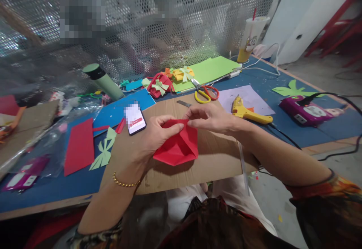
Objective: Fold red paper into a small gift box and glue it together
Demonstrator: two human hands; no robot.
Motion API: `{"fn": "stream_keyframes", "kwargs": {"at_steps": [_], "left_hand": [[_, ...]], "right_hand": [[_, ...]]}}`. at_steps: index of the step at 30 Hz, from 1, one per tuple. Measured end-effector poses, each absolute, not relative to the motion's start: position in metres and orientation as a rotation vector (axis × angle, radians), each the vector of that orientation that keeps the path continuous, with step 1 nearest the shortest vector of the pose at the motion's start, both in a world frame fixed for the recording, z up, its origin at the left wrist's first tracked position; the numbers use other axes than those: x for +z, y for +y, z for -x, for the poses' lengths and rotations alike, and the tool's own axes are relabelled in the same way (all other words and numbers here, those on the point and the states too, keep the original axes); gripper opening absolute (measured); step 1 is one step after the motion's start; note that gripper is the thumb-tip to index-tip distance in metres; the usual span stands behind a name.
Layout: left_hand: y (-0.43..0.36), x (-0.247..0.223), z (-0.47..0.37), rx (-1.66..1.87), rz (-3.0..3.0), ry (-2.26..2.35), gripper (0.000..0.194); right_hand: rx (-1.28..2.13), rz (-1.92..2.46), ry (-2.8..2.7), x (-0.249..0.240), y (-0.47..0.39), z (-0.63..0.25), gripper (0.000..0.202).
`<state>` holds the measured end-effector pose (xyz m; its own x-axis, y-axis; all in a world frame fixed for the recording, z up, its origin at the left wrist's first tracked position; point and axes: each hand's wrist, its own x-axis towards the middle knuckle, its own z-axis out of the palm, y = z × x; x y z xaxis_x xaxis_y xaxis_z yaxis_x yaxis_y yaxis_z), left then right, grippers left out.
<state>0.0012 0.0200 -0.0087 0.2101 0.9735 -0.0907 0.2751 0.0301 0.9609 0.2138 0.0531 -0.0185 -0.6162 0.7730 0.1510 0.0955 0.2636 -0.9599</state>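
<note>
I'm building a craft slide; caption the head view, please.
Left hand and right hand hold folded red paper over cardboard, near scissors and a glue gun.

Muted light, soft shadows on cardboard point(215, 171), plastic point(58, 153) glinting, edges stretched

A grey screen point(127, 49) of perforated metal stands along the far side of the surface point(308, 138), and blurred shapes show through its holes. Bright glints dot the screen toward the left. The surface has a blue top and a pale wooden edge point(339, 146). To the right rises a whitish wall point(296, 19) with a small dark spot point(299, 37). Beyond it, blurred red furniture point(339, 26) stands on a grey floor point(336, 66). Pale light falls on the wall.
</note>
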Motion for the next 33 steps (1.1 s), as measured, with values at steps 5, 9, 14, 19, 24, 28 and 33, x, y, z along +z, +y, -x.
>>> {"fn": "stream_keyframes", "kwargs": {"at_steps": [5, 9, 14, 19, 24, 28, 33], "left_hand": [[0.017, -0.006, -0.007, 0.861, -1.43, 1.299, 0.028], [0.014, -0.004, -0.009, 0.851, -1.382, 1.246, 0.031], [0.016, 0.0, -0.007, 0.921, -1.503, 1.167, 0.039], [0.019, -0.005, -0.006, 1.009, -1.762, 1.236, 0.035], [0.015, -0.011, -0.007, 1.067, -1.817, 1.264, 0.038], [0.011, -0.009, -0.009, 1.063, -1.834, 1.285, 0.039], [0.013, -0.004, -0.009, 1.037, -1.824, 1.32, 0.039]], "right_hand": [[1.212, 0.809, -1.877, -0.026, 0.052, -0.205, 0.04], [1.216, 0.821, -1.848, -0.029, 0.051, -0.203, 0.056], [1.141, 0.839, -1.822, -0.029, 0.05, -0.203, 0.056], [1.124, 0.881, -1.791, -0.03, 0.049, -0.202, 0.058], [1.085, 0.889, -1.794, -0.033, 0.05, -0.201, 0.054], [1.074, 0.883, -1.792, -0.034, 0.05, -0.202, 0.051], [1.169, 0.875, -1.749, -0.029, 0.047, -0.201, 0.058]]}}
